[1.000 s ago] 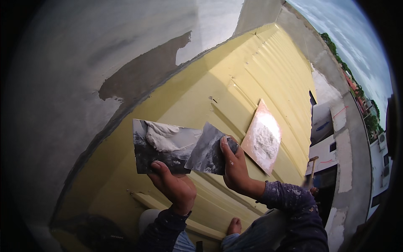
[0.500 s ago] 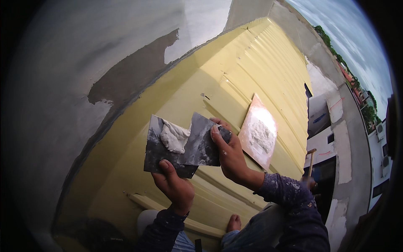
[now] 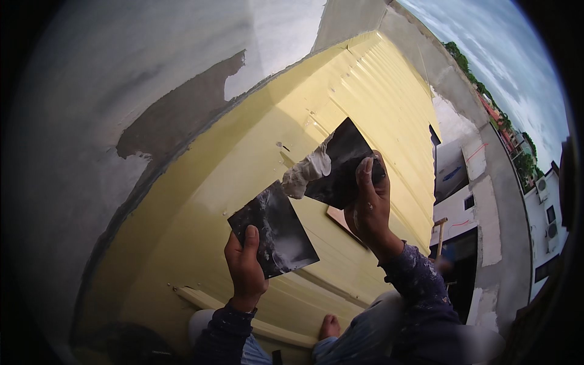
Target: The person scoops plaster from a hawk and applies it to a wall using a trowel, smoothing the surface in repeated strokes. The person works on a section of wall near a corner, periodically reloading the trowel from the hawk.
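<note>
My left hand (image 3: 245, 267) is closed on a flat, dark square putty plate (image 3: 292, 234), its thumb lying on the upper face. White smears cross that plate, but no lump sits on it. Higher and to the right, my right hand (image 3: 372, 213) grips a second dark square putty spreader (image 3: 350, 155), with a darker block under the fingers. A thick lump of whitish putty (image 3: 308, 173) clings along that spreader's left edge, just above the top corner of the left plate. The right hand's fingers are mostly behind the spreader.
Beneath me is a yellow ribbed metal roof (image 3: 389, 109). A grey wall (image 3: 79, 91) with a darker bare patch (image 3: 182, 103) rises on the left. Behind the right hand, a board (image 3: 340, 220) is mostly hidden. Past the roof's right edge, a wooden handle (image 3: 440, 234) stands near a dark opening.
The putty lump has gone from the left plate onto the right spreader. My right hand has lifted and turned the spreader away, now covering most of the board; the left plate has tilted.
</note>
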Demonstrator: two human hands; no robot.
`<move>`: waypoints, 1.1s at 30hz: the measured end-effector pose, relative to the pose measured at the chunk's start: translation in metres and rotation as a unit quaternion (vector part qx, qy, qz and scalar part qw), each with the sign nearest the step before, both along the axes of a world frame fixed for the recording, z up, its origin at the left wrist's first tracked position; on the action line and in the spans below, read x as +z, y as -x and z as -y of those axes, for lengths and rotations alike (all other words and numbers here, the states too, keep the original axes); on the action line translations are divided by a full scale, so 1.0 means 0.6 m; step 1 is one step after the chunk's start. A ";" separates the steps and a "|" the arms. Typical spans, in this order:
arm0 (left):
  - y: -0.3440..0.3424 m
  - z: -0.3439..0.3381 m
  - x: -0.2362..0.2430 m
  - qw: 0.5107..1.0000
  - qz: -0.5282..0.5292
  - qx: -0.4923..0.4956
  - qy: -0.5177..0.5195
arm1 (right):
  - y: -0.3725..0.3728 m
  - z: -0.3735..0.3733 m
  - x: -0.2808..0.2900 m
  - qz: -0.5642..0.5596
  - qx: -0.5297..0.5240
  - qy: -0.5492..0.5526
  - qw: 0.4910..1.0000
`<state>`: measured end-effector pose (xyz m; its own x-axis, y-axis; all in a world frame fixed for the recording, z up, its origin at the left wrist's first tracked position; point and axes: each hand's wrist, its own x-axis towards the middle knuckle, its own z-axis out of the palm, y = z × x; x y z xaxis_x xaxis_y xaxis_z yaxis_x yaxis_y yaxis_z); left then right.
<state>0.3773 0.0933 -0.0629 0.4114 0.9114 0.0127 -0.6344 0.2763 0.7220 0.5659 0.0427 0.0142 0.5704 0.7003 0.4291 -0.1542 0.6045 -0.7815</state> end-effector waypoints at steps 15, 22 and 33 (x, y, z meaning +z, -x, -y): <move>0.034 -0.027 0.033 0.967 0.073 -0.182 0.162 | 0.003 0.052 -0.016 0.729 0.027 0.045 0.683; 0.050 -0.046 0.045 0.998 -0.033 -0.061 -0.014 | -0.017 0.055 0.046 0.770 -0.072 0.140 0.619; 0.064 -0.048 0.052 0.976 -0.159 0.085 -0.124 | 0.027 -0.002 0.117 0.839 0.028 0.014 0.544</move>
